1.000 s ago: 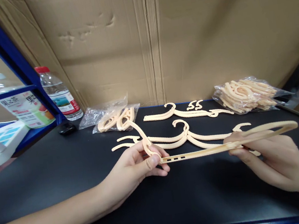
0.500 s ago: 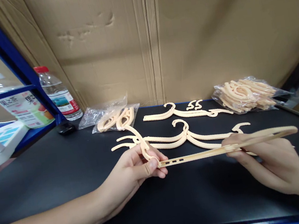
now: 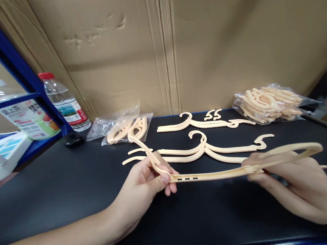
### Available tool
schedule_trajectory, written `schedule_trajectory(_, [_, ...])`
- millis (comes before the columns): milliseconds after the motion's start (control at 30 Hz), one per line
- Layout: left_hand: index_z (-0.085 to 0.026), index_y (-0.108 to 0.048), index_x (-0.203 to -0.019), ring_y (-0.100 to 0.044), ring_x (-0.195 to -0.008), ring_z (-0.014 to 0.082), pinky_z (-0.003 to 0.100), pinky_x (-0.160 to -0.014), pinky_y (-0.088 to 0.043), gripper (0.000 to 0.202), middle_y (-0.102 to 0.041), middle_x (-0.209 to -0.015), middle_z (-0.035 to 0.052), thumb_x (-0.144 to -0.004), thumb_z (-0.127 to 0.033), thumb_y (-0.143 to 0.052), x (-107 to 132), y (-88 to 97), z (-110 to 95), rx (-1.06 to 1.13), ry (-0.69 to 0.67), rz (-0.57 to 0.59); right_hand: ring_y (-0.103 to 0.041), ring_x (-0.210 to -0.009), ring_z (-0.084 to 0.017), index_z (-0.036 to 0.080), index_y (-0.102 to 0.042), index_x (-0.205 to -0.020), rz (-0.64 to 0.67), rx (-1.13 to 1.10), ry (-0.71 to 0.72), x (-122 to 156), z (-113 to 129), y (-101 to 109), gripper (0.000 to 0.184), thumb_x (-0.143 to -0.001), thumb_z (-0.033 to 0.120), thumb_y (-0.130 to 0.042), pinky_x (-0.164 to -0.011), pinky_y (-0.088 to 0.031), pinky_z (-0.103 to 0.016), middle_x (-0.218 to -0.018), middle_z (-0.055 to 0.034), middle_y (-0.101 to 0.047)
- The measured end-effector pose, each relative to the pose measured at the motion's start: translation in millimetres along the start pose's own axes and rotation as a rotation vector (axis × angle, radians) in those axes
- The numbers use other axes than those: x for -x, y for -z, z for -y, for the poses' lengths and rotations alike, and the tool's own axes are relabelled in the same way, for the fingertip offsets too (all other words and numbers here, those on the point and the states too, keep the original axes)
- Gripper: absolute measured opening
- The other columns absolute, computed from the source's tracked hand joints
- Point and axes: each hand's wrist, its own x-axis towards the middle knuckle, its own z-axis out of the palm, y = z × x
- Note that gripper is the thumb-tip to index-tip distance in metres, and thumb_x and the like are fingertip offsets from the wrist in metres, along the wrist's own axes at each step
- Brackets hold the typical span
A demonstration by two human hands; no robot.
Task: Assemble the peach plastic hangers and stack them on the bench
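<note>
Between my two hands stretches a cream plastic hanger (image 3: 215, 174), held in the air above the dark table. My left hand (image 3: 150, 178) pinches its left end, where a curved end piece (image 3: 142, 146) rises up and to the left. My right hand (image 3: 296, 180) is closed around the right part near the centre joint, and the hanger's hook (image 3: 307, 147) sticks out over that hand. Just behind lie two assembled hangers (image 3: 184, 157), partly covered by my hands. Farther back lies another hanger (image 3: 175, 127), with two small S-shaped pieces (image 3: 213, 115) beside it.
Hanger parts fill a clear bag (image 3: 269, 103) at the back right; a smaller bag (image 3: 121, 131) lies back left. A red-capped water bottle (image 3: 68, 106), a black object (image 3: 72, 139) and a blue rack (image 3: 39, 101) stand left. Cardboard (image 3: 109, 56) walls off the back.
Both hands still hold the hanger. My left hand has shifted slightly left with its end, and the bar is tilted a little differently. Things on the table have stayed in place.
</note>
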Motion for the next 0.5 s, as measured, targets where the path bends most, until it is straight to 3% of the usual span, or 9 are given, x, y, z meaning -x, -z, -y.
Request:
schedule_trajectory(100, [-0.014, -0.057, -0.073, -0.059, -0.062, 0.0092, 0.017, -0.056, -0.048, 0.018, -0.062, -0.076, 0.0000, -0.081, -0.018, -0.072, 0.1, -1.1, 1.4, -0.021, -0.049, -0.034, -0.070, -0.067, -0.018, 0.022, -0.060, -0.090, 0.012, -0.038, -0.090, -2.0, 2.4, 0.0, 0.014, -0.092, 0.013, -0.050, -0.058, -0.055, -0.025, -0.071, -0.0021, -0.070])
schedule_trajectory(200, [-0.014, -0.056, -0.076, -0.063, -0.070, 0.0101, 0.018, -0.067, -0.052, 0.017, -0.066, -0.084, 0.0013, -0.081, -0.017, -0.072, -0.1, -1.2, 1.5, -0.005, -0.043, -0.058, -0.057, -0.044, -0.012, 0.022, -0.056, -0.076, 0.072, -0.140, -0.286, -3.6, 2.6, -0.5, 0.021, -0.095, 0.021, -0.048, -0.043, -0.044, -0.022, -0.054, 0.0027, -0.058])
schedule_trajectory(333, [-0.015, -0.050, -0.072, -0.067, -0.082, 0.0143, 0.022, -0.077, -0.054, 0.026, -0.068, -0.086, 0.0027, -0.079, -0.018, -0.075, 0.2, -2.0, 0.0, 0.021, 0.038, -0.074, -0.054, -0.045, -0.009, 0.022, -0.053, -0.079, 0.058, -0.294, -0.486, -4.9, -0.9, -1.8, 0.020, -0.097, 0.027, -0.047, -0.042, -0.042, -0.019, -0.058, 0.0030, -0.057])
schedule_trajectory(400, [-0.015, -0.048, -0.070, -0.068, -0.083, 0.0165, 0.025, -0.077, -0.056, 0.028, -0.068, -0.089, 0.0045, -0.082, -0.023, -0.072, 3.2, -4.4, -1.9, -0.013, 0.136, -0.016, -0.055, -0.047, -0.009, 0.022, -0.051, -0.081, 0.015, -0.320, -0.533, -5.5, -4.3, -2.0, 0.019, -0.098, 0.030, -0.047, -0.043, -0.042, -0.019, -0.061, 0.0027, -0.058])
schedule_trajectory(500, [-0.015, -0.051, -0.070, -0.069, -0.078, 0.0169, 0.027, -0.072, -0.057, 0.025, -0.068, -0.096, 0.0078, -0.087, -0.027, -0.065, 13.1, -10.0, -6.5, -0.205, 0.217, 0.226, -0.054, -0.046, -0.010, 0.022, -0.050, -0.088, 0.010, -0.326, -0.596, -6.1, -9.4, -2.9, 0.015, -0.098, 0.033, -0.047, -0.045, -0.043, -0.020, -0.060, 0.0039, -0.058])
